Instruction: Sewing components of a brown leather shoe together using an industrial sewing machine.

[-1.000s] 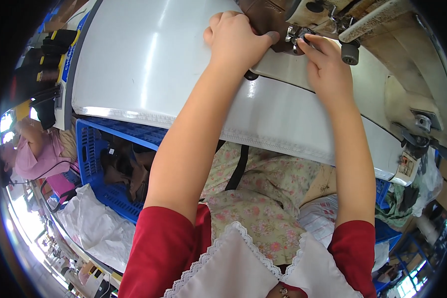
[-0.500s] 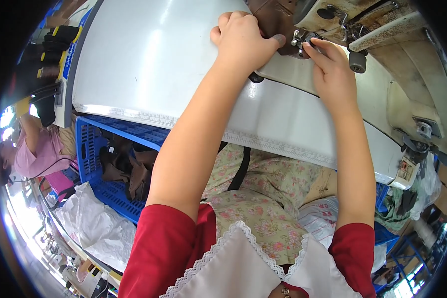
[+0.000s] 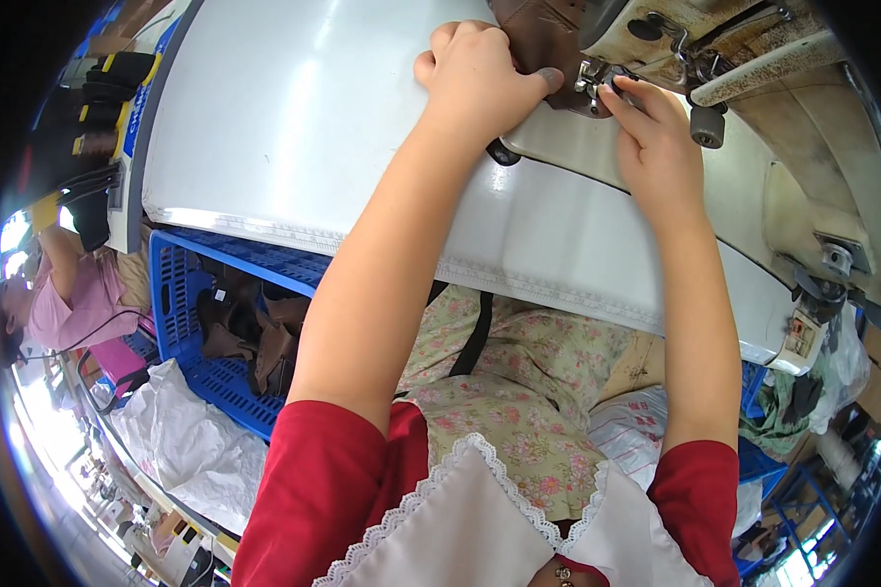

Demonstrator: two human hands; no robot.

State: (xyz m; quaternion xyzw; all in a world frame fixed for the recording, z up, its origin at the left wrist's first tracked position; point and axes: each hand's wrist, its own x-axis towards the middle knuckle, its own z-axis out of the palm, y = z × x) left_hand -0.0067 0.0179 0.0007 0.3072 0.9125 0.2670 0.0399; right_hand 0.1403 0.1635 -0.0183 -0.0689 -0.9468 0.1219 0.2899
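Observation:
A brown leather piece [image 3: 535,37] lies at the top of the white sewing machine table, partly beneath the machine head. My left hand [image 3: 482,70] bends its fingers over the left edge of the leather, its thumb pressed on the piece near the metal presser foot [image 3: 589,76]. On the other side of that foot is my right hand [image 3: 659,142]. Its thumb and forefinger come together right beside the foot, and whatever is between their tips is too small to make out. The needle itself cannot be made out.
Overhead at the right hangs the worn sewing machine head [image 3: 754,78]. Below the table's left front edge, a blue crate [image 3: 174,293] holds several brown leather pieces. A white plastic sack [image 3: 191,440] lies beside it. Further left, another person in pink [image 3: 78,298] sits near a thread rack.

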